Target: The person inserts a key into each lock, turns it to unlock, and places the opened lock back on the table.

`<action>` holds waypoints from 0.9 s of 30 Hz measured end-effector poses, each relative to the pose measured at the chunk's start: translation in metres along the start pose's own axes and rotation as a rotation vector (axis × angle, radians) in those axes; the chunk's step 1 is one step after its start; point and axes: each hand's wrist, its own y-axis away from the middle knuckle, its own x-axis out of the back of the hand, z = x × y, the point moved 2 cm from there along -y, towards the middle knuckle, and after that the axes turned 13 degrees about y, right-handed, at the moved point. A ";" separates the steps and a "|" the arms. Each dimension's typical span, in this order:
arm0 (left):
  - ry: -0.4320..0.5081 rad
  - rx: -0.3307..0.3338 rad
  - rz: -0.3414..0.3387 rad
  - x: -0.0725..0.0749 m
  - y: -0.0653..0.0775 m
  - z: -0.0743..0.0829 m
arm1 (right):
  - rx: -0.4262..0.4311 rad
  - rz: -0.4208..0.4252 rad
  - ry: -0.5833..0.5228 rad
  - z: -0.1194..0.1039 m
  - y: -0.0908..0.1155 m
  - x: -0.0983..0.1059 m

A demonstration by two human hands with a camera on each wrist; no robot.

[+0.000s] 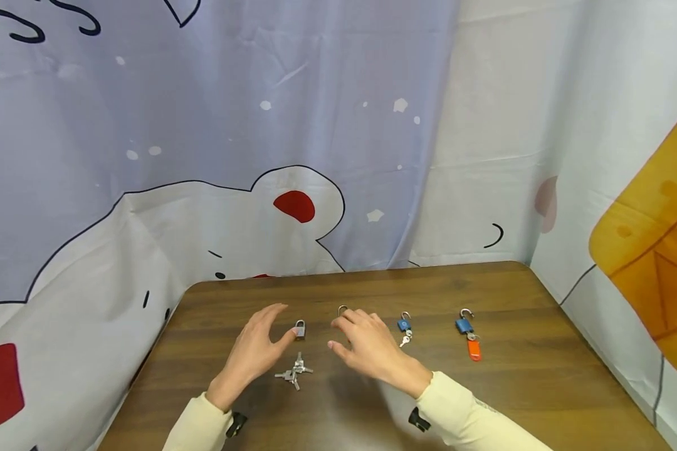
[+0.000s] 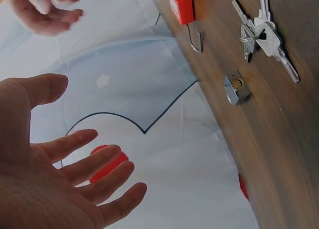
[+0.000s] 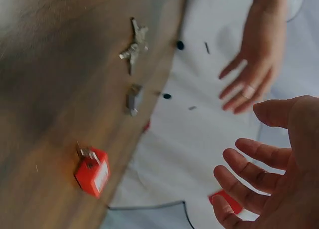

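My left hand (image 1: 252, 351) hovers over the table with fingers spread, holding nothing. Its thumb overlaps a small grey padlock (image 1: 301, 332) in the head view; the left wrist view shows that grey padlock (image 2: 236, 89) apart from the hand. Closer to me lies a bunch of silver keys (image 1: 294, 373). My right hand (image 1: 372, 347), fingers loosely bent and empty, is raised to the right. From the head it hides the body of a red padlock (image 3: 91, 175), leaving only the shackle visible. In the left wrist view the red padlock (image 2: 181, 7) has its shackle swung open.
To the right lie a blue padlock (image 1: 404, 325) with its shackle open and small keys (image 1: 406, 339) attached, and another open blue padlock (image 1: 463, 326) with an orange tag (image 1: 474, 350). A printed curtain (image 1: 372, 156) hangs behind the wooden table (image 1: 519, 401).
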 end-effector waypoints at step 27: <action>-0.011 0.076 -0.030 0.009 0.010 -0.024 | -0.225 -0.345 0.023 -0.060 -0.043 -0.100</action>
